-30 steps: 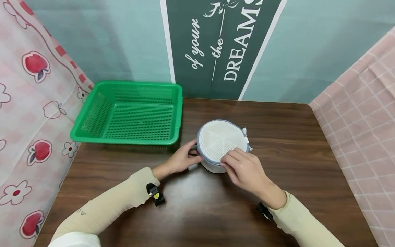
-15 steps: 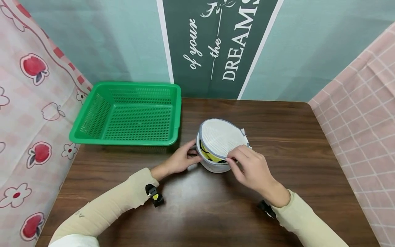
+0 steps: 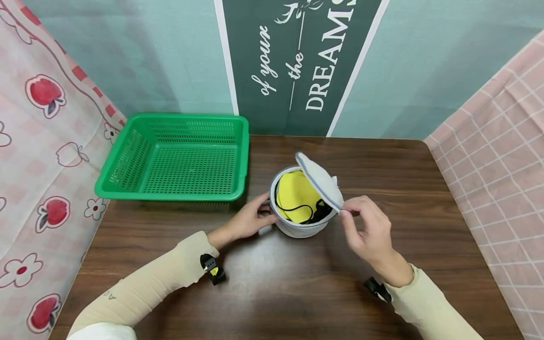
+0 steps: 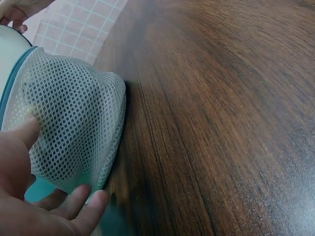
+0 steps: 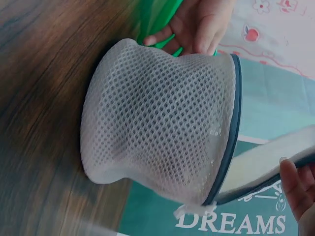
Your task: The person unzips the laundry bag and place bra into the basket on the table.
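Behind the far edge of the wooden tabletop (image 3: 263, 293), a blue-green backdrop (image 3: 403, 71) is hung. On its dark green panel (image 3: 272, 120), white lettering is printed: "of your", "the" and "DREAMS", the last cut off in the head view but shown whole in the right wrist view. The left edge is bordered by a cloth (image 3: 25, 165) printed with apples and flowers, the right edge by a pink checked cloth (image 3: 497, 165). A green basket (image 3: 170, 195) is set at the far-left corner. The white mesh bag (image 3: 297, 231) is placed about midway between the left and right edges, near the basket. Its side is touched by the left hand (image 3: 250, 219), whose thumb and relaxed fingers are laid against the mesh. The blue-rimmed lid (image 3: 320, 179) is pinched at its edge by the right hand (image 3: 369, 229) and held tilted above the opening. Inside, a yellow item (image 3: 297, 189) is crossed by a thin black cord (image 3: 306, 205). On the left sleeve (image 3: 161, 269), a mark (image 3: 110, 296) is too small to be read.
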Motion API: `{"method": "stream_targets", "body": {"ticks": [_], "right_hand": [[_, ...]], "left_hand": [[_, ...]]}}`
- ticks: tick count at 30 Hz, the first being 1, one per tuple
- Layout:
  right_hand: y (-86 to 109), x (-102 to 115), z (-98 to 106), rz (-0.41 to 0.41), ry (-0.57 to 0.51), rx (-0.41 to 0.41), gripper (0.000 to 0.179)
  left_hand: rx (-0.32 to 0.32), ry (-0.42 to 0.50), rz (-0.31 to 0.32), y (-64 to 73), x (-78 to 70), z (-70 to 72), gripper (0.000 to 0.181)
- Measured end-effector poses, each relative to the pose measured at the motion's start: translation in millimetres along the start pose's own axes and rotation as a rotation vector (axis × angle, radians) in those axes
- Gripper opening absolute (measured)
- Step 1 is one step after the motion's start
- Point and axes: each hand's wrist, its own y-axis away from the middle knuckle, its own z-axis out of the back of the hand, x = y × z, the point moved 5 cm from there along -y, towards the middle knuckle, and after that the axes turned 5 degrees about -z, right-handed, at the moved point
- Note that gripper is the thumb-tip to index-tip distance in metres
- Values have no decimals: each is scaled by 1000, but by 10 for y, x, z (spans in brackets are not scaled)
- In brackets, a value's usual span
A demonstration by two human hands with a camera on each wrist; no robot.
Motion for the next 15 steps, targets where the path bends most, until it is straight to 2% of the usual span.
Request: {"method": "stream_targets", "body": {"ticks": [6,15], "right_hand": [[53,-62,157,-86,-81,-123,45],[149,-200,301,-193,-152,-237,42]], "left_hand": [[-16,-45,-60,-11,-3,-5,68],[-28,-83,-34,-10,1,16,69]]}}
